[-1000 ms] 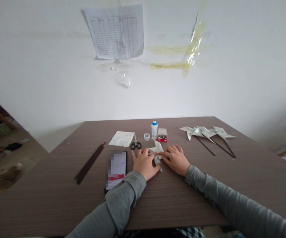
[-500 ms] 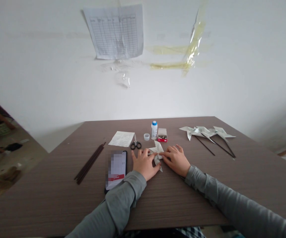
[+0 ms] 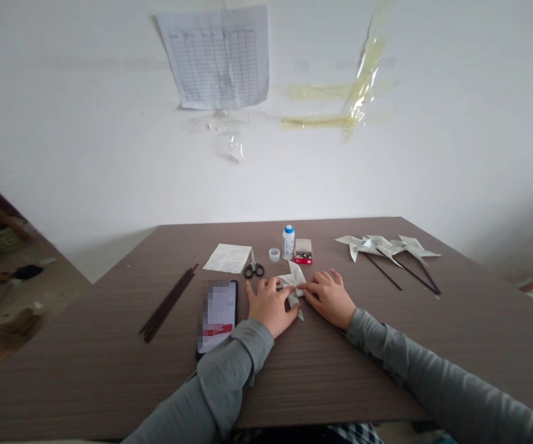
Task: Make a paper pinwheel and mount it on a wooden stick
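Paper pinwheel (image 3: pixel 298 275) partly covered
Left hand (image 3: pixel 270 306) hides its nine-o'clock side; left sleeve (image 3: pixel 223 379) overlaps the phone (image 3: pixel 224 311) at seven o'clock; the wall sheet (image 3: pixel 215 61) at eleven o'clock is too small to read; right sleeve (image 3: pixel 433 373) is cut off at four o'clock.

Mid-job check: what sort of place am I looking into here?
Likely a plain indoor room used for handcraft; whether home or workshop, I can't tell. A printed sheet is taped to the white wall, and scissors and a paper pinwheel lie on the wood-grain table.
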Action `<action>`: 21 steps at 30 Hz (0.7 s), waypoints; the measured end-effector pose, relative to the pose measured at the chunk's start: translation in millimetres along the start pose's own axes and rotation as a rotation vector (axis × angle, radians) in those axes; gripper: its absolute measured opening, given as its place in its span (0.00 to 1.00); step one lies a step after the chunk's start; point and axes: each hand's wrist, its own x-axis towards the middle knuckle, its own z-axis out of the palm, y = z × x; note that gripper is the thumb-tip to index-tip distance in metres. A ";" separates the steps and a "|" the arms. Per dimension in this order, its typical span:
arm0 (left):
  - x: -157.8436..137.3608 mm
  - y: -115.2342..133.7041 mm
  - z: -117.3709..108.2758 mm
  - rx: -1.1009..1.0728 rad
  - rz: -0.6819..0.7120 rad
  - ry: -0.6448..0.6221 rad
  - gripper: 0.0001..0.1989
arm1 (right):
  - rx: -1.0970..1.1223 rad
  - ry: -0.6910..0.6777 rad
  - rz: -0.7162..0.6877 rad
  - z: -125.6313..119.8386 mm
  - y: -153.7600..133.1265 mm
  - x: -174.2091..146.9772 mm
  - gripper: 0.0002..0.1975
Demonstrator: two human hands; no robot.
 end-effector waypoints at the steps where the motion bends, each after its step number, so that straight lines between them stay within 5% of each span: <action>1: -0.1 0.2 -0.3 -0.001 -0.002 0.000 0.23 | 0.000 -0.001 0.004 0.4 -0.5 -0.1 0.19; 21: -4.0 2.3 3.6 -0.035 -0.014 0.015 0.25 | -0.026 0.035 -0.037 5.4 6.8 2.2 0.19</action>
